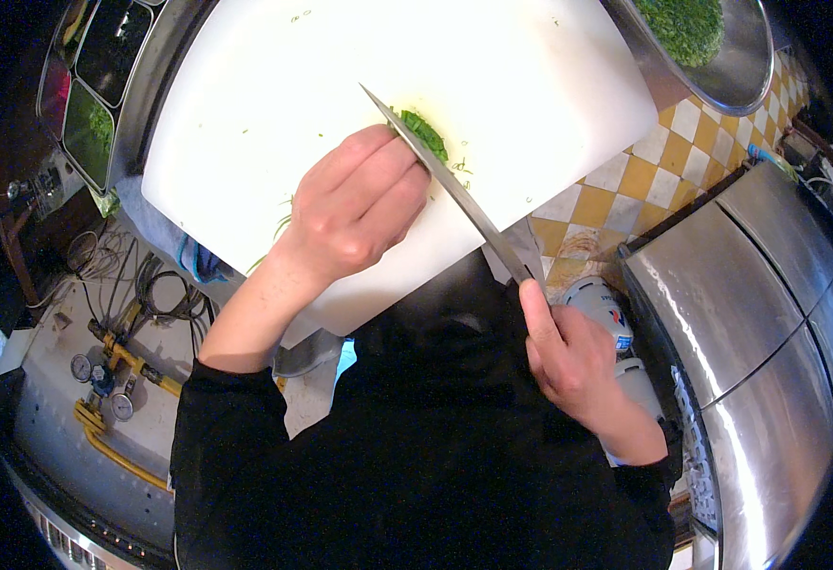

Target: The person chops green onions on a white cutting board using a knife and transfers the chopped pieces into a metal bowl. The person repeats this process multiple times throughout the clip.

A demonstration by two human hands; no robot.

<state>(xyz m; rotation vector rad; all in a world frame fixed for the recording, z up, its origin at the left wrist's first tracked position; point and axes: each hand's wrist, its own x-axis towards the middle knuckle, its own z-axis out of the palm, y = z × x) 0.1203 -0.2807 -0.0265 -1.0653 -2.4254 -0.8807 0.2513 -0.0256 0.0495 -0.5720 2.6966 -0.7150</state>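
Note:
A white cutting board [578,85] lies in front of me. My left hand [355,199] is curled with knuckles up over a bunch of thin green stalks, whose ends show beside the wrist; its fingertips are hidden. My right hand [568,361] grips the handle of a long knife [464,209]. The blade angles up to the left, along the knuckles of my left hand. Chopped greens [421,133] lie just right of the blade, with small bits scattered around.
A steel bowl [749,71] of chopped greens sits at top right. Steel containers [94,133] stand at top left. Pipes with gauges [122,385] and cables are low on the left. A stainless unit [711,285] and white cylinders fill the lower right, beside checkered flooring [616,204].

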